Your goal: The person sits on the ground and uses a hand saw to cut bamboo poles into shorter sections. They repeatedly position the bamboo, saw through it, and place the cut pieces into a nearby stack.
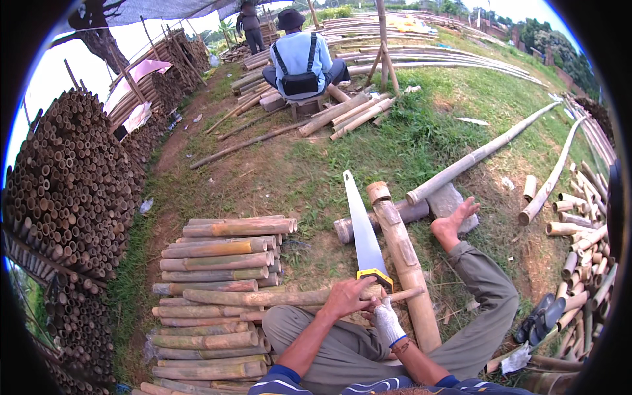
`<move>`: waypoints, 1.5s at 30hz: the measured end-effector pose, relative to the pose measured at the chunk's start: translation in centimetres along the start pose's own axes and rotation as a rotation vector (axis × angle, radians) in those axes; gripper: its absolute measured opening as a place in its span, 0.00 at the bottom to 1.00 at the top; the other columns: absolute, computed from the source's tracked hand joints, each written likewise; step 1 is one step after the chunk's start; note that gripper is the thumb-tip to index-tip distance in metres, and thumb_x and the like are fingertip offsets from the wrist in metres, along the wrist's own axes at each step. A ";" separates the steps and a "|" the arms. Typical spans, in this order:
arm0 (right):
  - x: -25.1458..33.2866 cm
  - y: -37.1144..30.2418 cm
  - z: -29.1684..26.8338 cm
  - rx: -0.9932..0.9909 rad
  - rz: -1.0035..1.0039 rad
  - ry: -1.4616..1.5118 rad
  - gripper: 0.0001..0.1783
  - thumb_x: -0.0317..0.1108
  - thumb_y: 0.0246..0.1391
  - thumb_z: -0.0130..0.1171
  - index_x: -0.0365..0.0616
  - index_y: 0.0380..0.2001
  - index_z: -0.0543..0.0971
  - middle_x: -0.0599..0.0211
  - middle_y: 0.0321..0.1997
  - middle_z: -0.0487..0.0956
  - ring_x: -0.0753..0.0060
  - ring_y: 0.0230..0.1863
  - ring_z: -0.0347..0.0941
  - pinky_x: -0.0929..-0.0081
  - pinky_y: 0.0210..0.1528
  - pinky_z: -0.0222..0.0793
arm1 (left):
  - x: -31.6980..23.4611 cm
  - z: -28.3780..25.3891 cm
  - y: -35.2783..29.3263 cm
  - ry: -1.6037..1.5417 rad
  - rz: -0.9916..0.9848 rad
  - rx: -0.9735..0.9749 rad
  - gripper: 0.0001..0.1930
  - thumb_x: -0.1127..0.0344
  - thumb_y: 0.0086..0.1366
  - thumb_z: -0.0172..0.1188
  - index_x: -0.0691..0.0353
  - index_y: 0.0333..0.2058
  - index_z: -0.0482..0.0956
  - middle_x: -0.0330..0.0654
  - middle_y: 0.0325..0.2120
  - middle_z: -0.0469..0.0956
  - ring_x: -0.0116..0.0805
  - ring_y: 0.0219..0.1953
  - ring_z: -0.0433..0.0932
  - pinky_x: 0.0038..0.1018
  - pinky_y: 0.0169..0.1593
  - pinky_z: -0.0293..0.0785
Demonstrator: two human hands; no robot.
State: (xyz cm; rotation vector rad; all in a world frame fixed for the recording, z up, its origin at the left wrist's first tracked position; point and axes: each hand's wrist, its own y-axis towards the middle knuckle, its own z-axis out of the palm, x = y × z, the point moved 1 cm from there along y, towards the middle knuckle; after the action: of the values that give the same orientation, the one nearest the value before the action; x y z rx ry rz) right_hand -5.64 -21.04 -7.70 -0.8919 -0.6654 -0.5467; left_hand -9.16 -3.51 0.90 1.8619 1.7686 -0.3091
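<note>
My bare left hand (347, 297) is closed over a bamboo piece (243, 298) that lies level across my left knee. My right hand (387, 322), in a white glove, is closed at that piece's right end, around a thin stick (409, 293) that juts to the right across a notched bamboo log (403, 247). Just beyond my fingers is a handsaw (366, 227), its blade pointing away from me and its yellow and black handle near my left fingertips. No hand grips the saw, as far as I can see; my right fingertips are partly hidden.
Cut bamboo pieces (214, 276) are stacked on my left, beside a tall bamboo pile (72, 178). My bare foot (454, 224) rests by a stone block (449, 201) under a long pole (487, 150). Sandals (541, 317) and loose pieces (586, 243) lie right. A seated person (303, 62) is ahead.
</note>
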 end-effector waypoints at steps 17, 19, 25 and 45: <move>-1.7 -0.1 -0.8 0.037 -0.149 -0.103 0.42 0.37 0.78 0.58 0.51 0.85 0.49 0.60 0.58 0.78 0.66 0.49 0.86 0.69 0.43 0.87 | 0.0 0.1 0.0 0.010 0.003 -0.020 0.37 0.50 0.56 0.79 0.50 0.63 0.80 0.47 0.39 0.87 0.48 0.43 0.87 0.42 0.47 0.84; -1.8 0.2 -1.3 -0.022 -0.118 -0.102 0.40 0.36 0.78 0.58 0.50 0.84 0.53 0.60 0.61 0.75 0.67 0.50 0.85 0.69 0.44 0.87 | -0.1 0.3 0.1 0.015 0.000 -0.011 0.36 0.50 0.56 0.79 0.50 0.63 0.80 0.47 0.40 0.87 0.48 0.44 0.87 0.42 0.47 0.84; -0.2 -0.8 -0.4 0.003 -0.086 -0.155 0.36 0.38 0.77 0.59 0.47 0.82 0.61 0.62 0.64 0.67 0.68 0.56 0.83 0.71 0.47 0.87 | 0.3 0.2 -0.2 0.041 -0.051 0.041 0.35 0.49 0.58 0.79 0.50 0.63 0.81 0.48 0.42 0.88 0.49 0.45 0.88 0.43 0.48 0.84; 5.0 5.0 0.6 0.025 -0.135 0.021 0.21 0.46 0.73 0.65 0.48 0.61 0.77 0.69 0.50 0.82 0.69 0.56 0.78 0.61 0.57 0.81 | 1.5 -4.4 0.8 0.075 -0.097 -0.182 0.48 0.48 0.47 0.86 0.55 0.66 0.77 0.48 0.56 0.83 0.52 0.62 0.80 0.46 0.67 0.74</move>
State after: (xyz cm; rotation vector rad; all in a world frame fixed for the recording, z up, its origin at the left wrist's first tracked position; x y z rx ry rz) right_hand 0.93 -18.70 -6.41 -0.8203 -0.7152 -0.6663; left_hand -9.14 0.06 3.90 1.6833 1.8741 -0.1113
